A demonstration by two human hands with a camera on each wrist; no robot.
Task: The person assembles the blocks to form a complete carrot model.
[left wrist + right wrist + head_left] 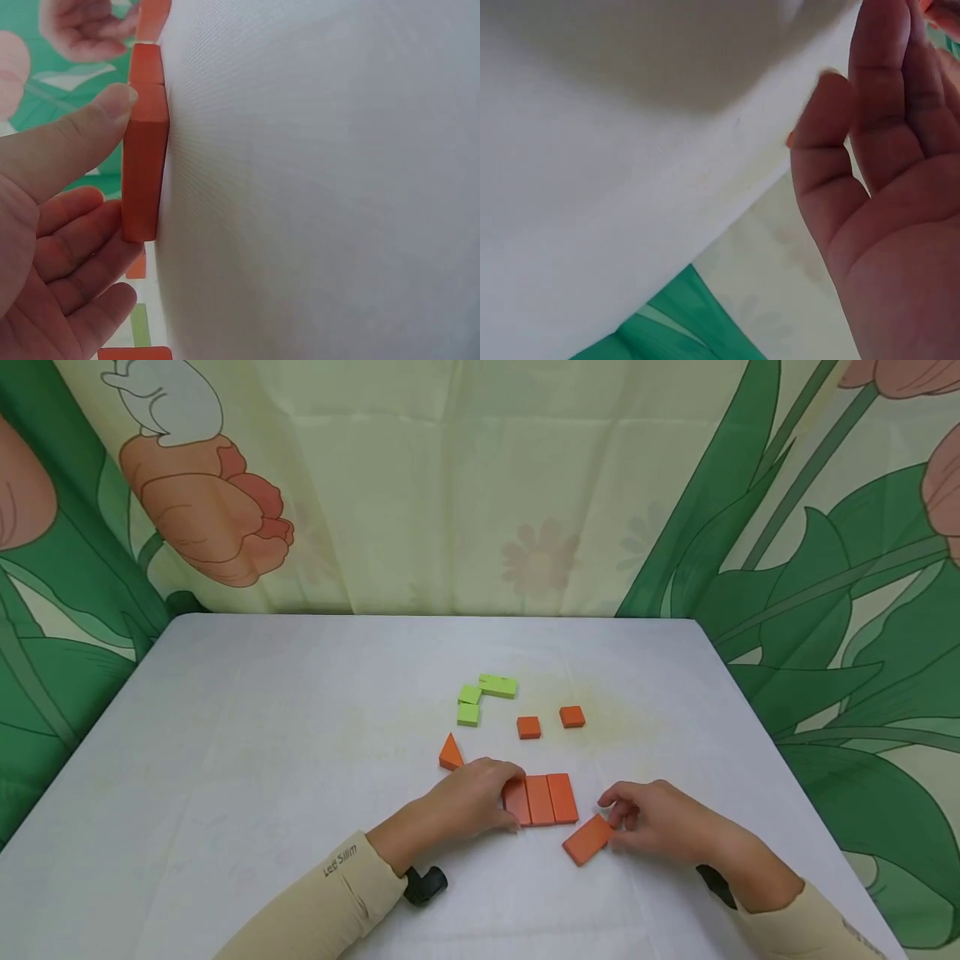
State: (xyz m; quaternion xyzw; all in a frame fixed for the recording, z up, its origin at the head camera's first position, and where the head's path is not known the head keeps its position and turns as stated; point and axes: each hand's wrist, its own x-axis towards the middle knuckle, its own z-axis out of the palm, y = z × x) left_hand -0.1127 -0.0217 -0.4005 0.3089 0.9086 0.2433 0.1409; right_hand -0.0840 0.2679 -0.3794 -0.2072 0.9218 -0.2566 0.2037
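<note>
Three orange rectangular blocks [541, 800] lie side by side in a row on the white table. My left hand [468, 802] holds the leftmost orange block [145, 165], thumb at its near end and fingers at its far end. A fourth orange rectangular block [587, 840] lies slanted at the row's near right. Beside its right end is my right hand [663, 822], fingers loosely bent. Contact between that hand and the block cannot be made out. In the right wrist view the right hand [900, 172] shows no block in its palm.
An orange triangular block [450, 752] lies beyond the left hand. Two small orange blocks [528, 727] sit behind the row. Farther back, several light green blocks [498, 686] lie together. A printed curtain [480, 485] hangs behind the white tabletop [262, 735].
</note>
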